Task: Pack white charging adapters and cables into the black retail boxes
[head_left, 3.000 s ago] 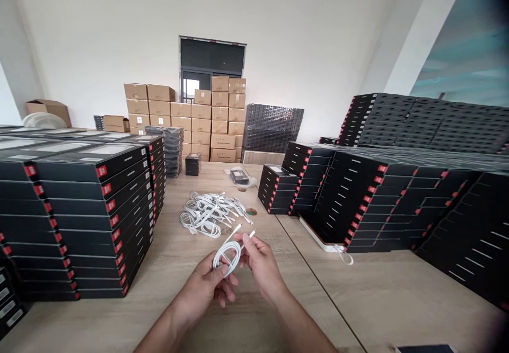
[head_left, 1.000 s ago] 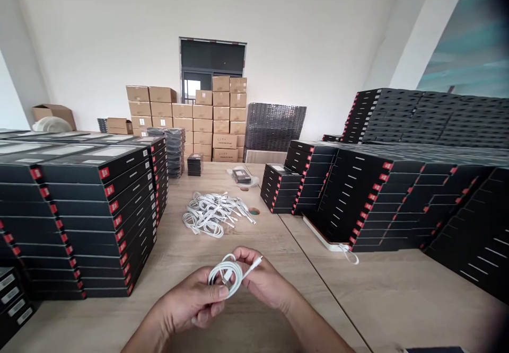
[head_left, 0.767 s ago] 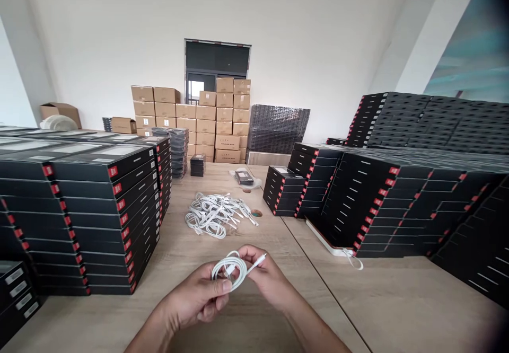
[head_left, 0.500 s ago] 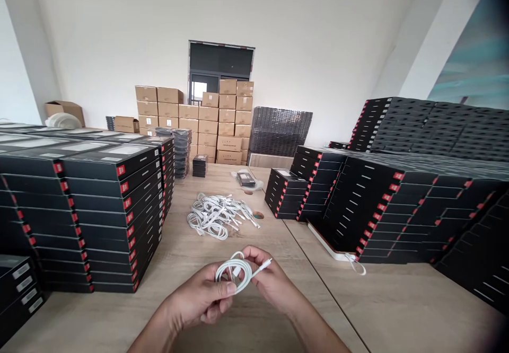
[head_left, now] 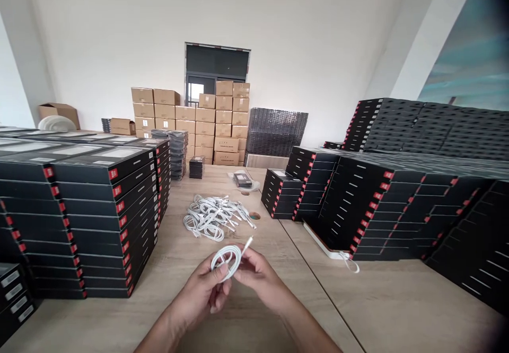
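Note:
Both hands hold one coiled white cable (head_left: 226, 258) above the wooden table (head_left: 254, 310). My left hand (head_left: 207, 289) pinches the coil's near side with thumb and fingers closed. My right hand (head_left: 254, 273) grips the coil's right side, and a free connector end sticks up past its fingers. A heap of several more coiled white cables (head_left: 214, 218) lies on the table beyond the hands.
Tall stacks of black boxes with red tabs stand at the left (head_left: 91, 215) and at the right (head_left: 377, 204). A white tray (head_left: 322, 244) peeks from under the right stacks. Brown cartons (head_left: 207, 122) and dark trays (head_left: 274, 130) line the far wall.
The coil has been turned in my hands, and its free connector end now points up and away rather than out to the right. The view swung slightly.

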`<state>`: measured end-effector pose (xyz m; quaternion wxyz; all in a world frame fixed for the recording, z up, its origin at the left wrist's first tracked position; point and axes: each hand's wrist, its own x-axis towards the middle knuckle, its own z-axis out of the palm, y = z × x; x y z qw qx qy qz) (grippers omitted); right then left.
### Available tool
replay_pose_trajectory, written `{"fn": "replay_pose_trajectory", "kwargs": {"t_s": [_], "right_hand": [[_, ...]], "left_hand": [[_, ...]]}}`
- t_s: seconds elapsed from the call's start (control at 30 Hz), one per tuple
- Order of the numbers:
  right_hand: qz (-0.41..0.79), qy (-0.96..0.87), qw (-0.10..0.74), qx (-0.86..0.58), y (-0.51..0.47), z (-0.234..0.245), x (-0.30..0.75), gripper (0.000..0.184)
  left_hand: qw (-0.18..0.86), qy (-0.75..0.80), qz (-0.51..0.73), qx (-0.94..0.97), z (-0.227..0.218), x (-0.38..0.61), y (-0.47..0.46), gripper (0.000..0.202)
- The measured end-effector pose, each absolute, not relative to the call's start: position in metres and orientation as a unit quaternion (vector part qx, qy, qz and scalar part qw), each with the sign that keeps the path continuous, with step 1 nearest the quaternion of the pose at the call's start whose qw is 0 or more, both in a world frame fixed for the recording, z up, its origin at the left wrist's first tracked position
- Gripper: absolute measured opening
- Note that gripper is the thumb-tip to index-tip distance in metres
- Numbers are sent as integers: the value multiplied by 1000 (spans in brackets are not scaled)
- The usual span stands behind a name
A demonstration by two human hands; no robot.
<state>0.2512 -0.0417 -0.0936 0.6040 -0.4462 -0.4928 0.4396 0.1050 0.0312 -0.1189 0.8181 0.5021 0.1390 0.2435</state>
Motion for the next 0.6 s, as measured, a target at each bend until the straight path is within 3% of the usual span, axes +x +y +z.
{"fn": "replay_pose_trajectory", "kwargs": {"t_s": [0.07,0.2,0.33,0.43,0.6], "right_hand": [[465,-444,644,-416,-40,-98,244,60],[451,-360,668,-469,-34,-112,226,47],[451,-349,683,-456,-29,-113,225,54],[385,-386,696,-467,-27,-107,238,43],[258,-460,561,-638,-26,-104,259,32]], "left_hand": [[829,133,263,475,-121,112,27,46],[847,130,250,451,-130,124,18,38],[837,139,286,445,-129,124,17,36],[821,168,307,451,-125,121,21,42],[686,241,358,586,-129,120,26,45]]}}
